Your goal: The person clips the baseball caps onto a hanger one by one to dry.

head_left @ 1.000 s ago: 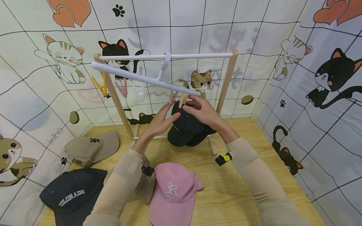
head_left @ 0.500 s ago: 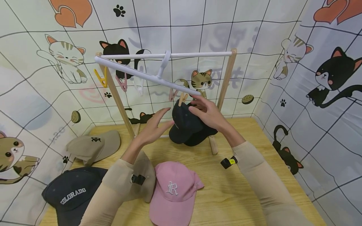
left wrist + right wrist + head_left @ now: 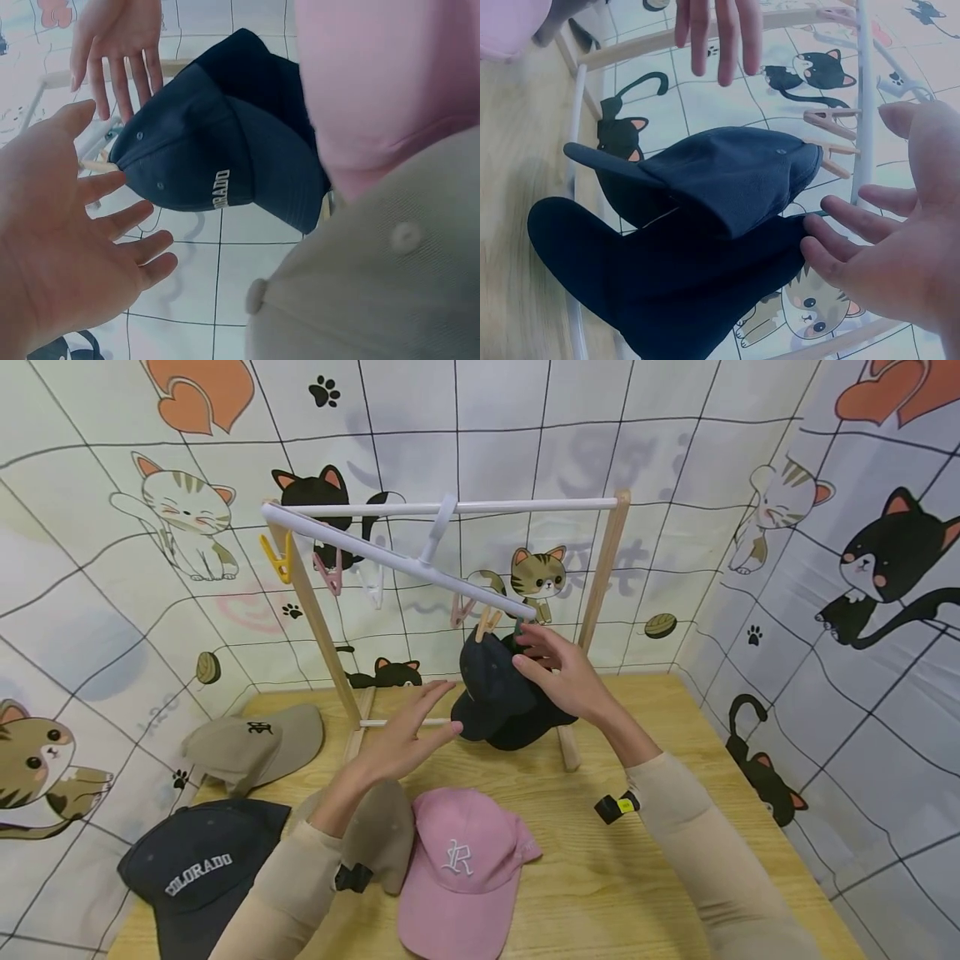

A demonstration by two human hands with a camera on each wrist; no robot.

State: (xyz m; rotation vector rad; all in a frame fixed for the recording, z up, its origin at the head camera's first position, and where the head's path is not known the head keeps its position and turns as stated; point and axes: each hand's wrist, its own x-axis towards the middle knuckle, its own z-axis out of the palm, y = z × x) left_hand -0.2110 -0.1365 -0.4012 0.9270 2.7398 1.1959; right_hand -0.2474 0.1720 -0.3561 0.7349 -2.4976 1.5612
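A white hanger (image 3: 360,550) hangs tilted from the rack's rod, its right end low. Below that end hangs a navy cap (image 3: 487,677) with white lettering, held by a peach clothespin (image 3: 489,624). Just behind it hangs a black cap (image 3: 682,277); a bit of green shows at its top. My left hand (image 3: 397,743) is in the air left of the caps, fingers spread, holding nothing. My right hand (image 3: 570,681) is beside the black cap, fingers loosely bent; in the right wrist view its fingertips are close to that cap's upper edge, and I cannot tell whether they touch.
Several spare clothespins hang on the hanger, among them a yellow one (image 3: 279,560) and a pink one (image 3: 328,570). On the wooden table lie a pink cap (image 3: 461,877), a dark COLORADO cap (image 3: 202,860) and two beige caps, one (image 3: 255,743) farther back. A wooden post (image 3: 603,577) stands right of the hanging caps.
My left hand has drawn away from the caps, down and left. My right hand has eased slightly right and down. The hanger's left end sits a little higher and farther right in the view.
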